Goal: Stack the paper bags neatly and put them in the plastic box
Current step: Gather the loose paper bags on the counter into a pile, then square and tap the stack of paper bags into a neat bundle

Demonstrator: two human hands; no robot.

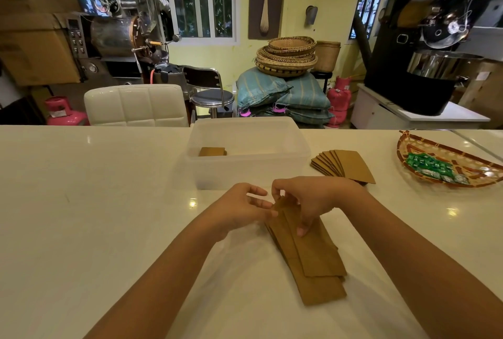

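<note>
A woven tray (408,148) of green packets (428,165) sat on the white surface (95,189) at the right. Beyond stood a white chair (136,105), stacked baskets (287,56) on sacks (283,93), and pink gas cylinders (339,99).

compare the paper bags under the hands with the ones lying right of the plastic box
The handled paper bags lie in a rough overlapping pile running toward the camera; the fanned paper bags spread like playing cards. The right hand grips the handled pile and the left hand touches it; the fanned ones are untouched. Both are flat brown paper on the white table.
</note>
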